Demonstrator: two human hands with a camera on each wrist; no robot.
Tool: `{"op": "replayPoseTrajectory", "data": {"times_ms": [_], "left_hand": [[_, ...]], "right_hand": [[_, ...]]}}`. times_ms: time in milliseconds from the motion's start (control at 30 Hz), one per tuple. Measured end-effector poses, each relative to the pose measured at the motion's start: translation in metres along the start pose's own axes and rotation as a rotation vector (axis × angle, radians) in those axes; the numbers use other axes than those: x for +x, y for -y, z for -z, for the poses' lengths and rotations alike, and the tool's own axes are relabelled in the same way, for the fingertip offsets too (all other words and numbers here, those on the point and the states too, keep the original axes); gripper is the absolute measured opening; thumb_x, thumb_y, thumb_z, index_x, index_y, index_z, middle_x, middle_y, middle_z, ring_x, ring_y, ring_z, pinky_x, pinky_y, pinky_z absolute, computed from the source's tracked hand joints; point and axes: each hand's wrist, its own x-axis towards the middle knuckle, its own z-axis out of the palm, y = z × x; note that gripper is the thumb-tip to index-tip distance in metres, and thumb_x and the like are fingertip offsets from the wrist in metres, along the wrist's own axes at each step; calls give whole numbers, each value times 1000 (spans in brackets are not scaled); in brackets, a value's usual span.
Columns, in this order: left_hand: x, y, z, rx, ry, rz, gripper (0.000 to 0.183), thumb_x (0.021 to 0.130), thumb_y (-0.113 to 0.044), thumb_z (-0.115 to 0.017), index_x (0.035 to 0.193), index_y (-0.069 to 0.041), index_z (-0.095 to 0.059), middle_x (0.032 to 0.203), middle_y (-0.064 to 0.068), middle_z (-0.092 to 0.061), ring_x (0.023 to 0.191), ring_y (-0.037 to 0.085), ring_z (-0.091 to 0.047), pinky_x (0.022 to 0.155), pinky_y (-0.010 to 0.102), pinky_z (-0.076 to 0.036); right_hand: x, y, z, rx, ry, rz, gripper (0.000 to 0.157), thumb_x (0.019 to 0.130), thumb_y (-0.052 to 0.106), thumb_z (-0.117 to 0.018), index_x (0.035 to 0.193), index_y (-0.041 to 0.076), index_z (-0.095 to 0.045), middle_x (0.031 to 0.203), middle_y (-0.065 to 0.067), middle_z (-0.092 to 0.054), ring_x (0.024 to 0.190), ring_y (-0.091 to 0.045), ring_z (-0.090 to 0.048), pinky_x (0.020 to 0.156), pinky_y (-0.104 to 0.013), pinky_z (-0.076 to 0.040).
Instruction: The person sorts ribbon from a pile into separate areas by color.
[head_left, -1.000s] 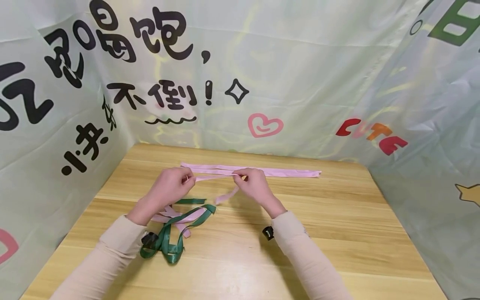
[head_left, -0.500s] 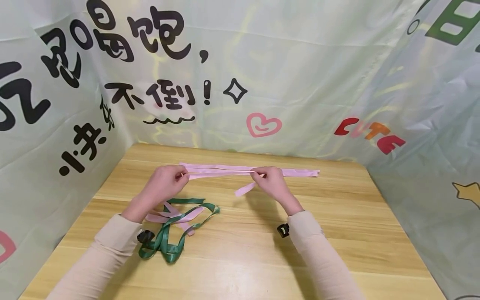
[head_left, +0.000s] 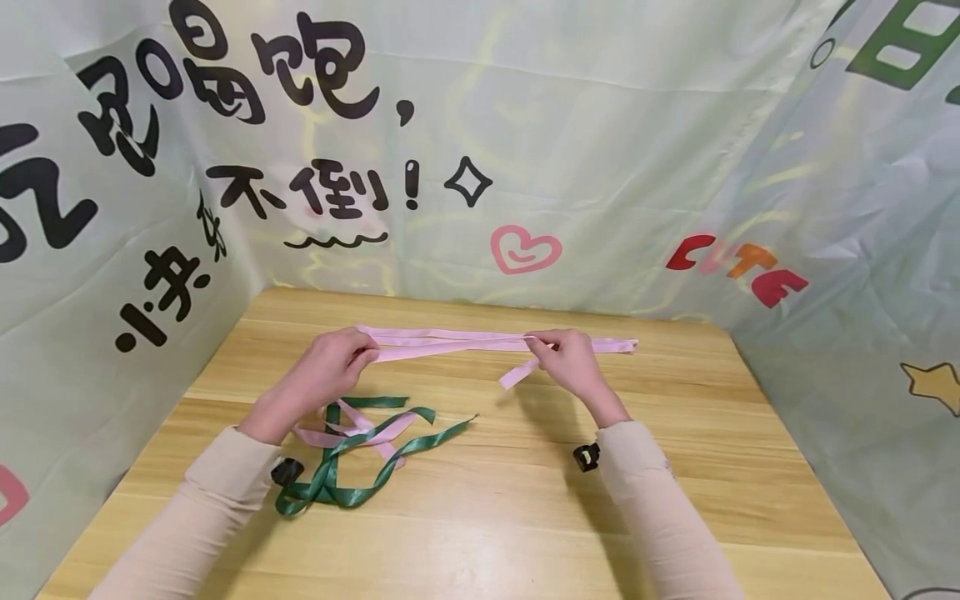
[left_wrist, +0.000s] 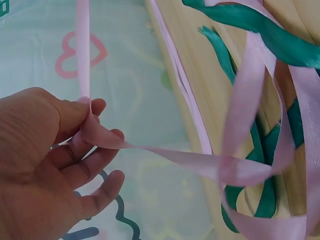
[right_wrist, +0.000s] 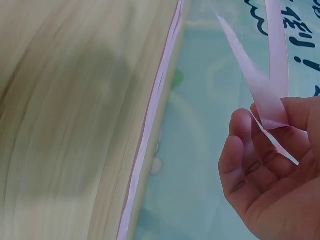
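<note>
Satiny pink ribbon (left_wrist: pixel 83 50), glossy green ribbon (left_wrist: pixel 280 39), faintly shiny wood-grain bench (head_left: pixel 735 467), creased cloth backdrop (head_left: pixel 637 150), matt fabric sleeves (head_left: pixel 663 500).

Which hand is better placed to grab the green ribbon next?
Probably the left hand: nearer the green ribbon, which its wrist view shows. The right hand is farther off; both pinch the same pink ribbon.

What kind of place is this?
Maybe a little craft corner or booth: printed cloth hangs round three sides of a wooden table, and pink ribbon is being held over it.
</note>
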Motion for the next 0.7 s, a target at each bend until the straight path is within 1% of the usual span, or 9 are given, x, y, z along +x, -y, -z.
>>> {"op": "replayPoseTrajectory", "data": {"times_ms": [100,200,300,400,433,567,633,700], "left_hand": [[-2,2,2,-6,-1,18,17,104,-12,-65,92,-2,-72,79,4,-62,67,15,-50,66,32,-44],[-3,3,3,-9,0,38,24,105,-17,-65,84,-4,-67,71,1,-51,63,14,-44,64,31,-39],[-3,5,3,-12,2,47,30,105,-21,-66,78,-7,-62,66,-1,-44,60,14,-41,62,30,-37],[-3,5,5,-17,15,42,33,104,-24,-67,76,-9,-59,65,-1,-43,60,14,-40,62,31,-36],[-3,5,5,-18,22,36,32,103,-23,-68,76,-10,-60,65,-1,-44,60,14,-41,63,31,-37],[-5,6,7,-16,60,-14,17,101,-15,-70,87,-8,-64,72,-1,-51,64,13,-44,65,30,-39],[-6,9,7,-9,72,-41,8,102,-8,-68,94,-5,-65,74,-1,-53,65,12,-45,65,30,-40],[-7,11,7,2,69,-58,2,102,-2,-64,99,-2,-65,74,0,-54,64,11,-44,64,29,-41]], "right_hand": [[-1,-3,6,-5,-7,-25,33,105,25,-62,128,5,-75,114,-21,-78,83,-44,-75,54,-28,-45],[-1,-5,11,-5,-4,-39,33,106,26,-62,129,6,-75,113,-21,-78,85,-44,-75,55,-30,-45],[-1,-6,14,-14,1,-44,34,106,26,-61,129,7,-75,113,-21,-78,80,-37,-75,55,-30,-45],[-1,-7,16,-27,1,-53,34,106,27,-61,129,7,-75,112,-21,-78,75,-29,-73,53,-30,-44],[0,-7,17,-30,-2,-58,34,106,27,-61,129,8,-75,110,-20,-78,75,-28,-72,52,-30,-43],[0,-6,21,-32,-13,-74,35,107,29,-60,130,8,-75,102,-20,-79,79,-38,-72,52,-30,-41],[0,-5,22,-35,-20,-78,35,106,29,-60,129,7,-75,98,-19,-79,82,-42,-71,52,-29,-40],[0,-5,24,-38,-22,-82,36,107,30,-60,129,7,-75,99,-19,-79,85,-44,-71,52,-29,-40]]}}
